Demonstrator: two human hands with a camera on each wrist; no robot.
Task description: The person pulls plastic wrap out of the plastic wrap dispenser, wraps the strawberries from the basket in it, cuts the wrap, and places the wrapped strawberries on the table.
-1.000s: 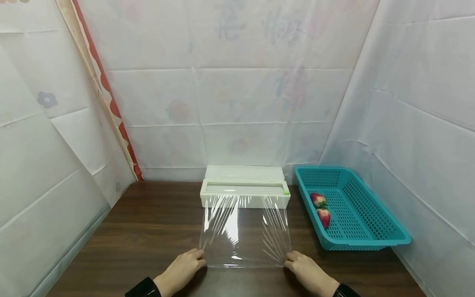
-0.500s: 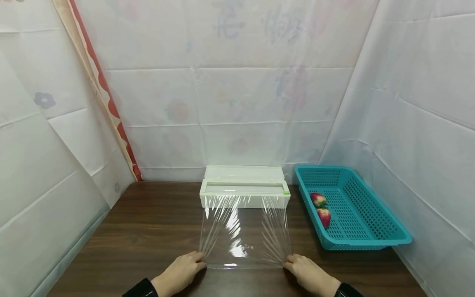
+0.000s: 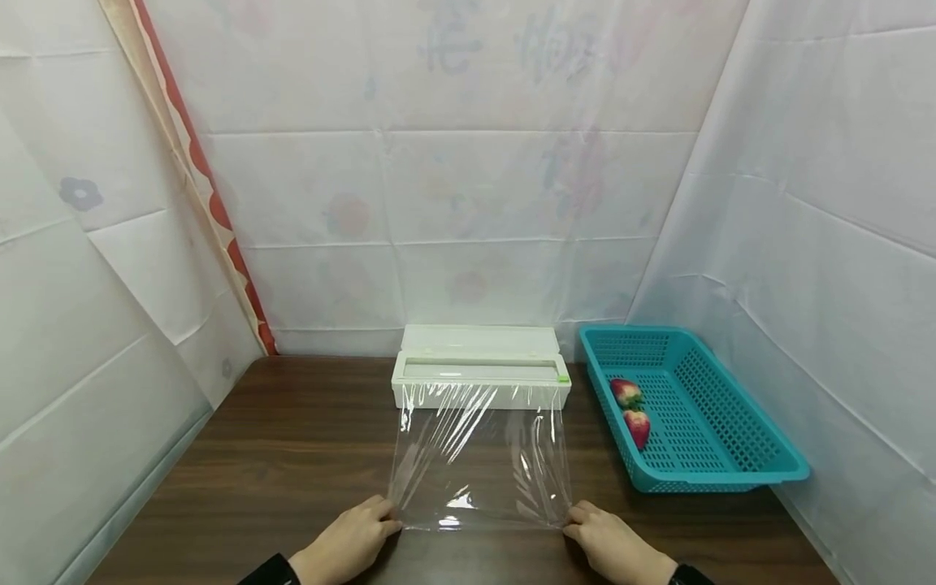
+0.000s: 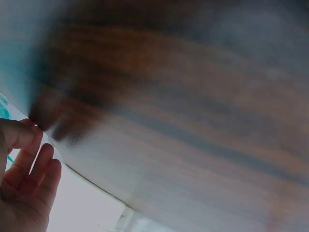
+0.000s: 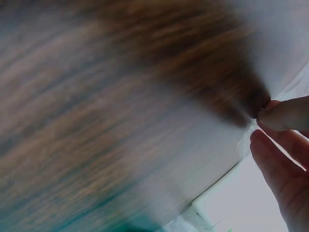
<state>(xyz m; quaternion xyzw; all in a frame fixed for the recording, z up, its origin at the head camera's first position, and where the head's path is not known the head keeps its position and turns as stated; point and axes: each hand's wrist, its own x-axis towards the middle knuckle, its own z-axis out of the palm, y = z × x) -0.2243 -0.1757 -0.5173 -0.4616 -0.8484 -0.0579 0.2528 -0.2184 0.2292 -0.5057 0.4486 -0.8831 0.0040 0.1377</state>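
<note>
A clear sheet of cling film stretches from a white cling film dispenser toward the front of the table. My left hand pinches the film's near left corner between thumb and index finger. At the near right corner, my right hand pinches the film the same way. The dispenser's lid stands raised at the back. In the left wrist view the left hand shows thumb and index meeting, the other fingers loosely bent. The right wrist view has the right hand with its thumb pressed against a fingertip.
A teal plastic basket stands on the right of the dark wood table. Inside it, along the left side, lie two red-and-pale fruits, possibly strawberries. White cloth sheets hang behind and on both sides.
Both hands stay at the film's corners with the same grip. The left hand has shifted slightly left and down. Creases and glints on the film have changed.
</note>
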